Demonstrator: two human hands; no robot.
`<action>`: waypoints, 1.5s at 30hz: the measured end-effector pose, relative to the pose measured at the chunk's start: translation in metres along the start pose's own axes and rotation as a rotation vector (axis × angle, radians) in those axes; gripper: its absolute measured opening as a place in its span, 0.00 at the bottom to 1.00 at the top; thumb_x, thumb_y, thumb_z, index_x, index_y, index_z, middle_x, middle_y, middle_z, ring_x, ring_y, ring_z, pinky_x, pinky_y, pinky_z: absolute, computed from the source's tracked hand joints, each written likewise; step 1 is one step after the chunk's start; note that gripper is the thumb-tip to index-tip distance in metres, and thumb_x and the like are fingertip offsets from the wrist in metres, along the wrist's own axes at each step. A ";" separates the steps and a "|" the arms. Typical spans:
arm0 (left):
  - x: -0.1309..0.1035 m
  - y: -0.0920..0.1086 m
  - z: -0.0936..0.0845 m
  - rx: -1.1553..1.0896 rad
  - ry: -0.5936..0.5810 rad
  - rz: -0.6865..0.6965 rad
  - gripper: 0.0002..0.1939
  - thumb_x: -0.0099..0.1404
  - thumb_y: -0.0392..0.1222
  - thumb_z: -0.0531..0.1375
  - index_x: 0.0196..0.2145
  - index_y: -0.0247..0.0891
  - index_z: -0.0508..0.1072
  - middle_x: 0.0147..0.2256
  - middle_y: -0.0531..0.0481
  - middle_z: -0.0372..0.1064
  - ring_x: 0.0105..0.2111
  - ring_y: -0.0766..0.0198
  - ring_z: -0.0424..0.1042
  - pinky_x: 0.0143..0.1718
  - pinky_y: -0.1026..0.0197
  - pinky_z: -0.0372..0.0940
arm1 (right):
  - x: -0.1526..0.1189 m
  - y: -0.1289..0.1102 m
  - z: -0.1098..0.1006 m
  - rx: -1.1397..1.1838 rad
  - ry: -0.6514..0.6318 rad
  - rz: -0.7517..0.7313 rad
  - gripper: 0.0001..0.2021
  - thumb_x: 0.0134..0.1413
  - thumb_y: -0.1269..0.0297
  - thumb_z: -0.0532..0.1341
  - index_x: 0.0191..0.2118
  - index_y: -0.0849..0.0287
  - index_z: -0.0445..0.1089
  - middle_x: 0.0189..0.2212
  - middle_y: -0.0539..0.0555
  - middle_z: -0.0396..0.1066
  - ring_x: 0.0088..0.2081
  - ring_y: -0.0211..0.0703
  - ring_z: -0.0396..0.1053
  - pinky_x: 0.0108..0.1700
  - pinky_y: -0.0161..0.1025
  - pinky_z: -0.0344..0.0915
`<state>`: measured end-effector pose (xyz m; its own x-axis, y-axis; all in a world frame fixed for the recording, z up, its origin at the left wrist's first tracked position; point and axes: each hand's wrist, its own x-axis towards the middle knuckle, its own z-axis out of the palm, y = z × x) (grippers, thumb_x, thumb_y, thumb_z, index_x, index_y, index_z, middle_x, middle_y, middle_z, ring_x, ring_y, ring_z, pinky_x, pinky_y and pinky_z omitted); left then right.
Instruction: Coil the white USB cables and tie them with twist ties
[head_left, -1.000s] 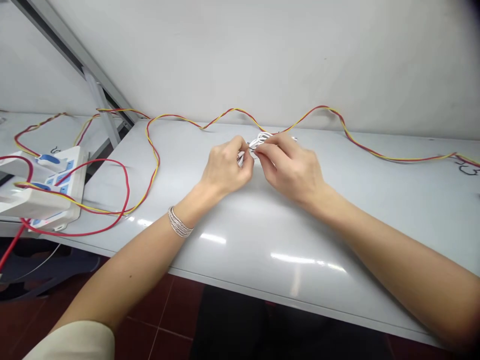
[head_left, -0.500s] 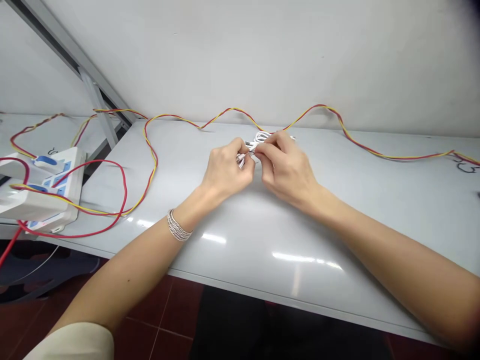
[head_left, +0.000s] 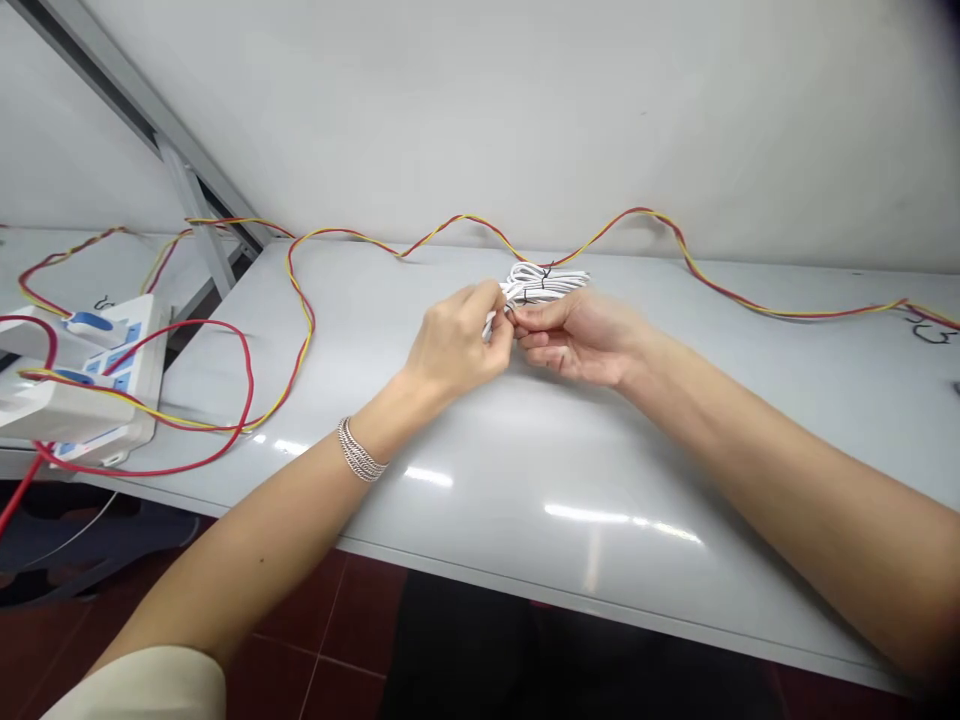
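Note:
My left hand [head_left: 463, 338] is closed around a white cable [head_left: 488, 325], most of which the fingers hide. My right hand [head_left: 574, 335] meets it from the right, thumb and fingertips pinched on a thin black twist tie [head_left: 509, 311] at the cable. Just behind the hands lie coiled white cables [head_left: 551, 282] on the grey tabletop [head_left: 480, 430], bound with black ties.
A twisted red and yellow wire [head_left: 457, 218] runs along the wall at the back. On the left stands a white power strip [head_left: 146, 350] with plugs and a looping red wire [head_left: 251, 380]. Black twist ties [head_left: 931, 335] lie at the far right.
My right hand has turned, palm now more upward, and moved slightly lower, uncovering the coiled cables behind. My left hand has stayed nearly in place.

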<state>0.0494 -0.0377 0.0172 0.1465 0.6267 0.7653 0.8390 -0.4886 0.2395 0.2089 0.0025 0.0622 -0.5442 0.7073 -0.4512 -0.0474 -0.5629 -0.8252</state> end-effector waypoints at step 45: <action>0.000 -0.002 -0.004 0.008 -0.130 -0.072 0.04 0.60 0.33 0.57 0.30 0.40 0.65 0.26 0.50 0.71 0.23 0.63 0.66 0.26 0.59 0.58 | 0.006 0.002 -0.003 0.097 -0.023 0.118 0.10 0.54 0.82 0.58 0.27 0.64 0.70 0.23 0.50 0.66 0.22 0.29 0.59 0.24 0.27 0.62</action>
<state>0.0460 -0.0391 0.0195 0.1517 0.7334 0.6627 0.8540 -0.4349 0.2858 0.2079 0.0069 0.0568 -0.5701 0.6243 -0.5341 -0.0625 -0.6812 -0.7294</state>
